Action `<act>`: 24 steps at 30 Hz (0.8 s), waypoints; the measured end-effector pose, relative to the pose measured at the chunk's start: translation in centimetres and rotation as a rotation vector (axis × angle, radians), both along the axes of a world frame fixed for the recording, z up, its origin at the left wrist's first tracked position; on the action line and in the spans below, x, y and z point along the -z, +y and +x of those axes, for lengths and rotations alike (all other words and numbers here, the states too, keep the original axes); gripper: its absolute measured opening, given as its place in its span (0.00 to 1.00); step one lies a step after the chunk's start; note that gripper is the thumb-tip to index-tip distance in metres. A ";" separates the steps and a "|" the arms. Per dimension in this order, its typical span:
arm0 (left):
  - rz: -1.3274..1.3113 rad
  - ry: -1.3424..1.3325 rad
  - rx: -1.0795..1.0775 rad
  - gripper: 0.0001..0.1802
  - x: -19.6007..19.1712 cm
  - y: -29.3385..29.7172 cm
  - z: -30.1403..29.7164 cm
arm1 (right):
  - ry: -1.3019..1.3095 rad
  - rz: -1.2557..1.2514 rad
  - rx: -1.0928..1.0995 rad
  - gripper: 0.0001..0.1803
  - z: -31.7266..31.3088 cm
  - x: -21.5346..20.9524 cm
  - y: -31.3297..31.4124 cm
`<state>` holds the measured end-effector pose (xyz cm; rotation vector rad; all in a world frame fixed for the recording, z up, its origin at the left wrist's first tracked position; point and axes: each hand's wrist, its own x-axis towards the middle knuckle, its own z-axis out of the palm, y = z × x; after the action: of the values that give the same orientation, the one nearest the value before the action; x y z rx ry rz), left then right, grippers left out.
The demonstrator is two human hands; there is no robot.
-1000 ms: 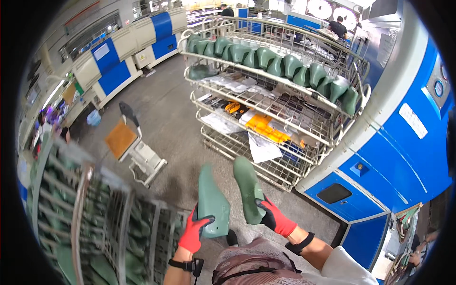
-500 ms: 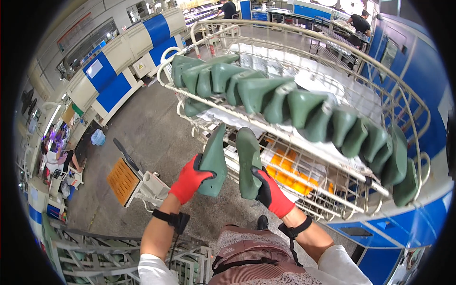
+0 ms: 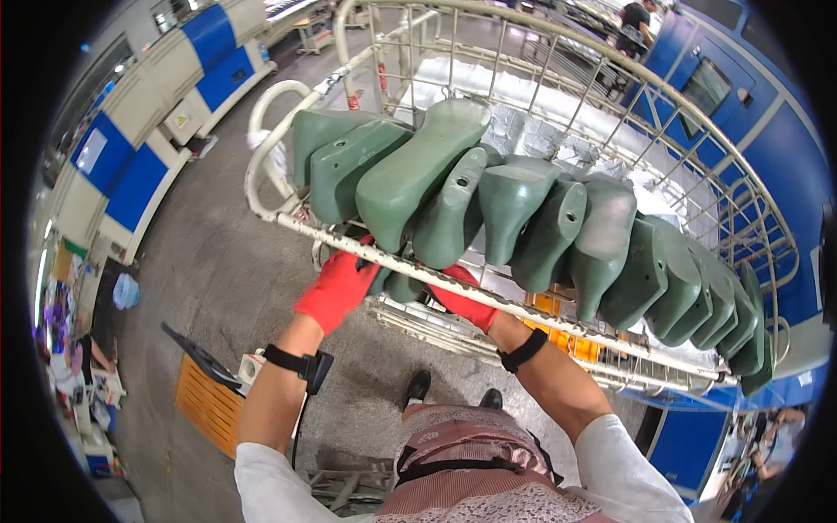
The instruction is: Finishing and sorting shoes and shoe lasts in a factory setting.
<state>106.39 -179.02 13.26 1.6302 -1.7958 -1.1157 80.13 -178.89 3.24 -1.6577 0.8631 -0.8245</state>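
Note:
Both my hands, in red gloves with black palms, reach beneath the rusty front rail [image 3: 349, 246] of a wire rack. My left hand [image 3: 338, 283] grips a green shoe last, of which only a strip shows beside the fingers. At the right, my right hand [image 3: 462, 295] is closed against another green shoe last [image 3: 403, 288]; the rail and the lasts above partly hide its fingers. Over my hands, a row of green shoe lasts leans along the top tier, among them a long one [image 3: 410, 179] and one with a hole in its top [image 3: 451, 209].
Silvery sheeting [image 3: 514, 135] lines the top tier, and orange things [image 3: 558, 327] lie lower in the rack. A chair with a slatted wooden seat [image 3: 207, 403] stands at the left. Blue-and-white machines [image 3: 131, 157] line the left side; a co-worker [image 3: 636, 22] is at the back right.
Both hands, each holding a shoe last in the open before, have moved forward and under the front rail. The rack now appears closer, and the lasts are mostly hidden.

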 end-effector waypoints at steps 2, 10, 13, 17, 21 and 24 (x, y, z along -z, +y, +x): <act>-0.520 -0.467 0.065 0.34 2.7 -0.3 0.7 | -0.477 0.273 -0.005 0.20 1.3 1.0 -0.6; -0.999 -0.495 0.021 0.23 -0.7 4.8 -3.9 | -0.003 -0.188 0.228 0.19 3.7 -3.0 0.7; -0.941 -0.215 0.313 0.21 -2.1 11.7 -11.0 | 0.070 -0.110 0.358 0.23 -2.2 -4.8 5.8; -0.394 -0.280 0.777 0.22 2.7 18.8 -19.8 | 0.134 -0.150 0.793 0.37 -15.9 -2.3 22.4; -0.362 -0.335 1.050 0.23 9.5 25.9 -32.3 | 0.328 0.276 1.182 0.37 -30.4 4.0 46.4; -0.063 -0.203 1.283 0.21 11.3 32.8 -44.1 | 0.270 0.655 1.462 0.38 -38.0 8.4 64.6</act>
<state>62.25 -146.23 1.98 0.3814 -3.0564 -1.3033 42.15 -114.27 -5.15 -0.3450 2.3001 -1.0360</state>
